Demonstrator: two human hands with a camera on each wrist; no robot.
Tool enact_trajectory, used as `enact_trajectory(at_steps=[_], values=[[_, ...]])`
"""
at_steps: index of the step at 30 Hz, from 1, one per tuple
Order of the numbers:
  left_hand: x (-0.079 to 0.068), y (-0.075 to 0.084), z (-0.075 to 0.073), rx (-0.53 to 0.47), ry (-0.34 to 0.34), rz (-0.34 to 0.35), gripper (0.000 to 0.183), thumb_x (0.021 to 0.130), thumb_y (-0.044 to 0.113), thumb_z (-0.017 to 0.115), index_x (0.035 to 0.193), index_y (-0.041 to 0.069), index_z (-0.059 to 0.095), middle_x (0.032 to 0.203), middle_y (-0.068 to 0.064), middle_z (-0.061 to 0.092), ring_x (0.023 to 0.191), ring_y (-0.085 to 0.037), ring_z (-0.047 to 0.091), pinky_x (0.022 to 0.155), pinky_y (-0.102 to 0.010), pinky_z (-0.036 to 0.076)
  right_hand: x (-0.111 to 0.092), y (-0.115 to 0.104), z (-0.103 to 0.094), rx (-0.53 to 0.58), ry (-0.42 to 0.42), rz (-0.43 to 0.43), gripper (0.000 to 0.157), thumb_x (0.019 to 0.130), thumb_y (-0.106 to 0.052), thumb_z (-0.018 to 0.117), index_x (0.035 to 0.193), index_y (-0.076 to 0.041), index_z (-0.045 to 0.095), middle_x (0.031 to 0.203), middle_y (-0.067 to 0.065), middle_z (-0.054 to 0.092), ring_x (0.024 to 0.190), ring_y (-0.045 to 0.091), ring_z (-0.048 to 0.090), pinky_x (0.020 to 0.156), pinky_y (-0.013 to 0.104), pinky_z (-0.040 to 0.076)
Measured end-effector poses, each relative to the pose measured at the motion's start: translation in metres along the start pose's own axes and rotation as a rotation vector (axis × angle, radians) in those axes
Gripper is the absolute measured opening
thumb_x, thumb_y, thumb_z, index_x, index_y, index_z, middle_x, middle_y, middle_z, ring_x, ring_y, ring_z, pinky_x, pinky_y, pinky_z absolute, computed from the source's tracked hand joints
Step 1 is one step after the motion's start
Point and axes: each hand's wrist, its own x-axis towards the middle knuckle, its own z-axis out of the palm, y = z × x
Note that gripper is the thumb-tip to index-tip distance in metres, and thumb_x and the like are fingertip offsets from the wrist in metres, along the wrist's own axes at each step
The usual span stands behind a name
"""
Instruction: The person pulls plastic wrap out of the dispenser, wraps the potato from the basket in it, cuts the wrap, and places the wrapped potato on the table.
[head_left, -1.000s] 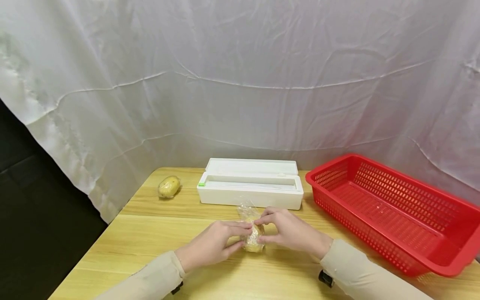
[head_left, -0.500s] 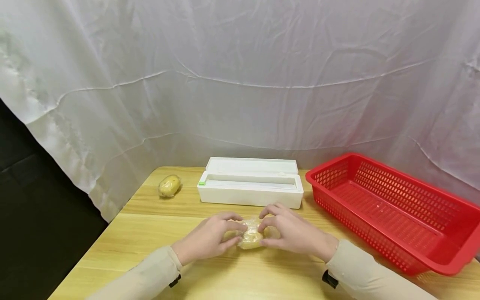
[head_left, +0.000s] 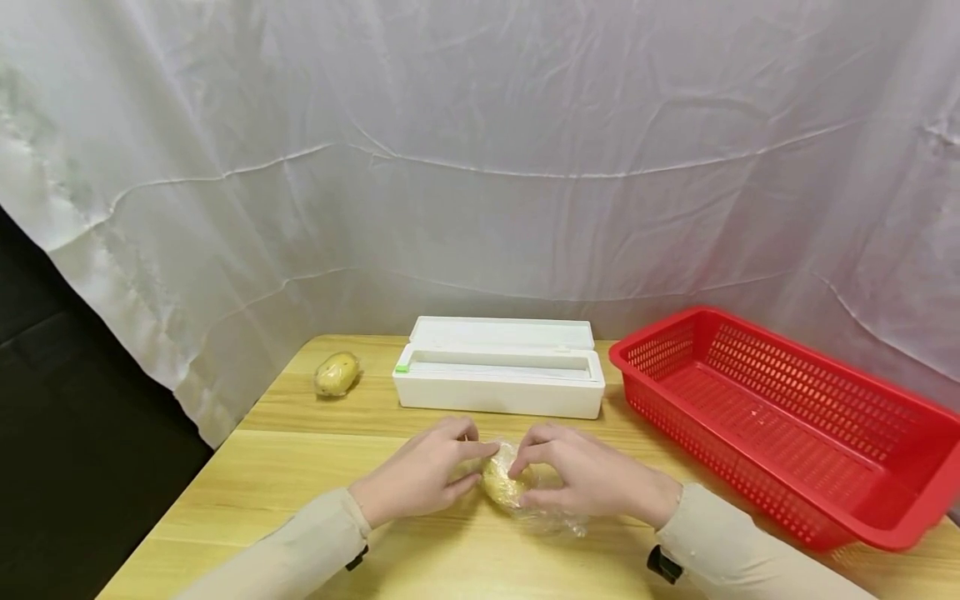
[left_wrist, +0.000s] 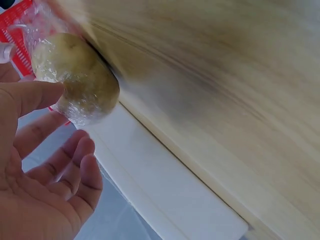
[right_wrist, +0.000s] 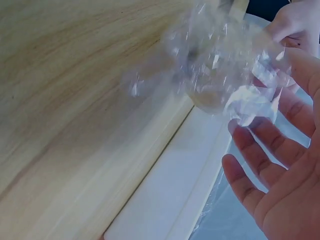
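Note:
A potato (head_left: 498, 482) in crinkled cling film (right_wrist: 215, 65) lies on the wooden table, low in the middle of the head view. From its left side my left hand (head_left: 422, 471) holds it by thumb and index finger; the left wrist view shows the thumb on the film and the other fingers loosely bent below. My right hand (head_left: 588, 473) pinches at the film on the potato's right side with thumb and index finger. A loose tail of film (head_left: 557, 523) spreads toward the front right, under the right hand. In the right wrist view, film covers most of the potato.
Behind the hands stands a long white box (head_left: 498, 398), lid raised, with a green tab at its left end. A second film-wrapped potato (head_left: 337, 373) sits at the back left. To the right is a red perforated basket (head_left: 712, 454). A pale curtain hangs behind the table.
The potato has been turned between my hands. The loose film pointed toward the white box a second ago and now lies at the front right. Both hands have shifted their fingers on it.

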Motion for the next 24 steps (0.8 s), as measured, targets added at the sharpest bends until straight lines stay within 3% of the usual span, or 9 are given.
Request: enact_trajectory(at_steps=[4, 10, 16, 20, 24], values=[[0.003, 0.0, 0.0, -0.026, -0.02, 0.007, 0.044, 0.096, 0.018, 0.08, 0.139, 0.014, 0.072, 0.114, 0.0, 0.072, 0.092, -0.006, 0.06, 0.082, -0.02, 0.056, 0.0, -0.001, 0.0, 0.001, -0.008, -0.016, 0.022, 0.1, -0.035, 0.077, 0.12, -0.025, 0.079, 0.122, -0.012, 0.07, 0.118, 0.01, 0.066, 0.106, 0.038, 0.057], [0.004, -0.005, 0.001, -0.107, -0.054, 0.01, 0.047, 0.098, 0.007, 0.075, 0.144, 0.011, 0.068, 0.13, -0.005, 0.074, 0.112, -0.015, 0.072, 0.099, -0.026, 0.06, -0.001, 0.0, 0.003, 0.029, -0.011, -0.056, 0.021, 0.101, -0.031, 0.075, 0.121, -0.024, 0.078, 0.124, -0.011, 0.07, 0.12, 0.008, 0.066, 0.108, 0.037, 0.057], [0.002, -0.011, 0.004, -0.163, -0.073, 0.017, 0.05, 0.099, 0.003, 0.071, 0.148, 0.01, 0.064, 0.141, -0.006, 0.071, 0.128, -0.02, 0.071, 0.109, -0.033, 0.057, -0.001, 0.0, 0.006, 0.032, 0.018, -0.11, 0.019, 0.101, -0.028, 0.076, 0.119, -0.023, 0.078, 0.123, -0.011, 0.069, 0.119, 0.007, 0.066, 0.106, 0.034, 0.057], [-0.001, -0.01, 0.002, -0.161, -0.039, 0.059, 0.049, 0.097, 0.004, 0.073, 0.146, 0.011, 0.065, 0.144, -0.008, 0.07, 0.13, -0.023, 0.069, 0.111, -0.037, 0.057, -0.002, 0.001, 0.007, 0.032, 0.022, -0.105, 0.019, 0.1, -0.026, 0.077, 0.119, -0.022, 0.079, 0.122, -0.011, 0.068, 0.118, 0.006, 0.066, 0.106, 0.033, 0.058], [-0.008, -0.003, -0.004, -0.122, 0.056, 0.14, 0.036, 0.093, 0.01, 0.082, 0.128, 0.014, 0.074, 0.133, -0.004, 0.073, 0.122, -0.019, 0.071, 0.106, -0.032, 0.059, -0.003, 0.001, 0.008, 0.053, 0.01, -0.082, 0.02, 0.1, -0.026, 0.077, 0.119, -0.021, 0.079, 0.123, -0.011, 0.067, 0.118, 0.005, 0.065, 0.106, 0.032, 0.057]])
